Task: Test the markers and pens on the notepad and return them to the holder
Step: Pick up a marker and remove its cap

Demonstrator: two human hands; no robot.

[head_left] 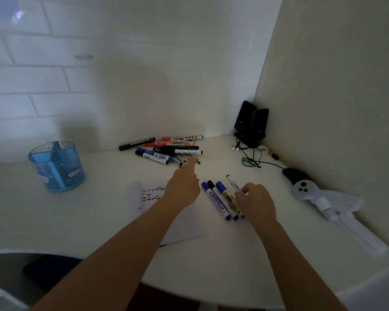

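Note:
A pile of markers and pens (166, 148) lies at the back of the white table near the wall. My left hand (184, 185) stretches toward the pile, fingers extended, its fingertips at a thin pen on the pile's near edge. A white notepad (180, 223) with short test strokes lies under my left forearm. Right of it, three capped markers (218, 200) lie side by side. My right hand (255, 203) pinches a white marker (233, 184) beside them. The blue translucent holder (57, 167) stands at the left.
Two black speakers (252, 124) stand in the back right corner with tangled cables (252, 158) in front. A black mouse (294, 175) and a grey-white plush toy (312, 194) lie along the right wall. The table's rounded front edge curves below my arms.

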